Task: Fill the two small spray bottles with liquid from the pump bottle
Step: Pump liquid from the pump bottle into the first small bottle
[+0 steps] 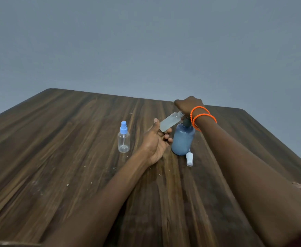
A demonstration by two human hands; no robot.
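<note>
The left hand (157, 139) held an uncapped spray bottle (170, 122) tilted, neck up-right toward the pump bottle (182, 139), whose top the right hand (188, 105) covered; its grip was hidden. A loose cap (189, 159) lay beside. The capped bottle (123, 138) stood upright left, on open table (57, 157).

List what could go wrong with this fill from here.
1. The left hand holds the open spray bottle steeply tilted at the pump; liquid could miss its narrow mouth or run back out.
2. The right hand presses the pump bottle from above; it might tip.
3. The loose spray cap lies beside the base and could get knocked.
</note>
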